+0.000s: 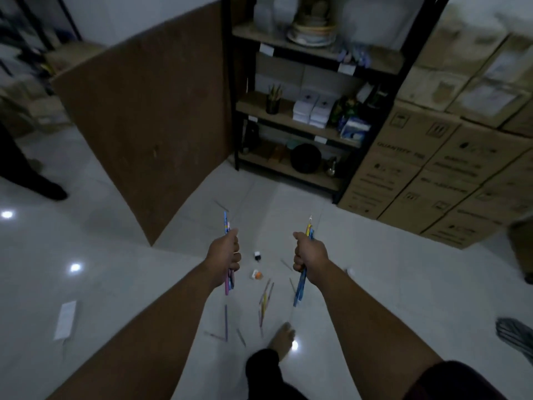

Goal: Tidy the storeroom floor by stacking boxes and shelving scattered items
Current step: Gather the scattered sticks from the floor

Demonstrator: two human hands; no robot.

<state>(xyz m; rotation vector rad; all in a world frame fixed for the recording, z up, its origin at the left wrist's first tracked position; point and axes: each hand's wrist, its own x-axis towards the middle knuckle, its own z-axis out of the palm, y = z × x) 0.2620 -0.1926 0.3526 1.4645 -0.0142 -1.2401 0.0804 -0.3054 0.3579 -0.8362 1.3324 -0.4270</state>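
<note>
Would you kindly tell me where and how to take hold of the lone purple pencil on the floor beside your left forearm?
Pinch the purple pencil mid-shaft, coming straight down from above: it lies flat on the tiles, pointing away from you, with bare floor either side of its middle. The left hand is nearest, though it already holds pencils.

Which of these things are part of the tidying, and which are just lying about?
Part of the job: gripped pencils in left hand and right hand; loose pencils on floor; pencil cup on shelf.
Just lying about: brown board; stacked cartons.
</note>
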